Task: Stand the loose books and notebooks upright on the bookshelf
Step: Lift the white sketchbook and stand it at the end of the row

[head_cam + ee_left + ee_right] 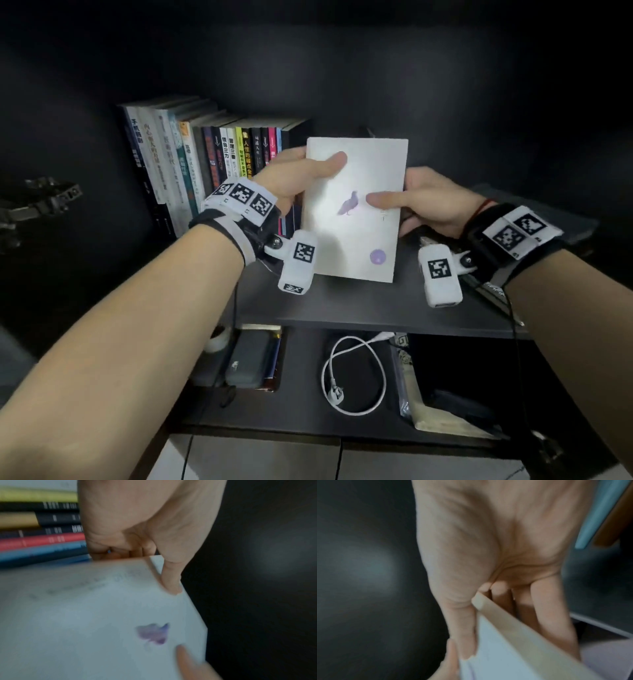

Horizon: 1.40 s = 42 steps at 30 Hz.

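Both hands are gripping the white book [356, 209] upright, the left hand [301, 174] and right hand [428, 202] pinching opposite edges, just right of the standing row of books [219, 157], nearer the left hand.

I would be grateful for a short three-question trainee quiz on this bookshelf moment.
1. True or false: both the left hand and the right hand hold the white book.
2. The row of upright books stands to which side of the white book: A) left, B) right?
3. Fill in: on the lower shelf lies a coiled white ____.

Key: 1 true; 2 A; 3 cable.
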Tool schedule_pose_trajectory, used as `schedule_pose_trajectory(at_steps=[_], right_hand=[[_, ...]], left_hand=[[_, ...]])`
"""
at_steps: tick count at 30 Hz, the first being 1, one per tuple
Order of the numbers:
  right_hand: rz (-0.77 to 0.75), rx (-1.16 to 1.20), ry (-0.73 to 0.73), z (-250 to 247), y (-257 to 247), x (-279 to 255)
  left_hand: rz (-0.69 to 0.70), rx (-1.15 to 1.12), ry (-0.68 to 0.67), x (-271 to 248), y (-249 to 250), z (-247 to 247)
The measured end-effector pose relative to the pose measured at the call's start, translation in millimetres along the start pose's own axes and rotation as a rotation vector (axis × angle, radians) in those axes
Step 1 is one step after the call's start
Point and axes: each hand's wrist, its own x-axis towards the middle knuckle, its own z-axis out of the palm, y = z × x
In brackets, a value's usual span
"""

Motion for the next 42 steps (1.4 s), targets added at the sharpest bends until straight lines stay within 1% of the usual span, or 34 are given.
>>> schedule_pose_trajectory(at_steps=[2, 4, 6, 7, 8, 10, 12, 13, 15, 18, 20, 24, 28, 32, 34, 38, 42], right_hand=[[-0.055, -0.011, 0.053, 10, -7, 8], [-0.087, -0.005, 0.109, 20, -9, 19], [-0.078, 0.022, 0.158, 31, -7, 30], [-0.058, 0.025, 0.163, 38, -7, 36], [-0.033, 0.026, 0.148, 47, -7, 42], [0.017, 0.054, 0.073, 66, -9, 51], [0.011, 0.010, 0.020, 83, -11, 58], [-0.012, -0.056, 0.001, 89, -12, 62], [-0.048, -0.187, -0.047, 100, -17, 66], [-0.010, -0.236, -0.117, 112, -23, 69], [0.036, -0.240, -0.114, 119, -24, 71], [0.002, -0.339, -0.020, 125, -17, 83], [-0.052, -0.362, 0.006, 123, -5, 86], [-0.115, -0.400, 0.047, 114, 6, 84], [-0.122, -0.400, 0.073, 111, 7, 86], [-0.123, -0.443, 0.208, 106, 4, 94], [-0.089, -0.448, 0.254, 110, 2, 101]], left_hand=[[0.015, 0.057, 0.080, 0, -7, -13], [0.044, 0.068, 0.136, -2, -10, -26], [0.092, 0.082, 0.214, -5, -8, -35], [0.122, 0.109, 0.276, -7, -6, -37], [0.149, 0.162, 0.354, -8, -4, -40], [0.186, 0.354, 0.520, -11, -1, -41], [0.233, 0.540, 0.658, -14, 0, -41], [0.261, 0.592, 0.698, -16, 2, -40], [0.300, 0.672, 0.732, -16, 1, -36], [0.321, 0.766, 0.723, -12, -7, -28], [0.318, 0.774, 0.711, -8, -13, -22], [0.320, 0.779, 0.675, -4, -19, -20], [0.320, 0.767, 0.599, -8, -19, -25], [0.344, 0.792, 0.557, -9, -20, -20], [0.340, 0.766, 0.544, -3, -21, -21], [0.336, 0.696, 0.475, 13, -24, -27], [0.304, 0.711, 0.436, 22, -23, -33]])
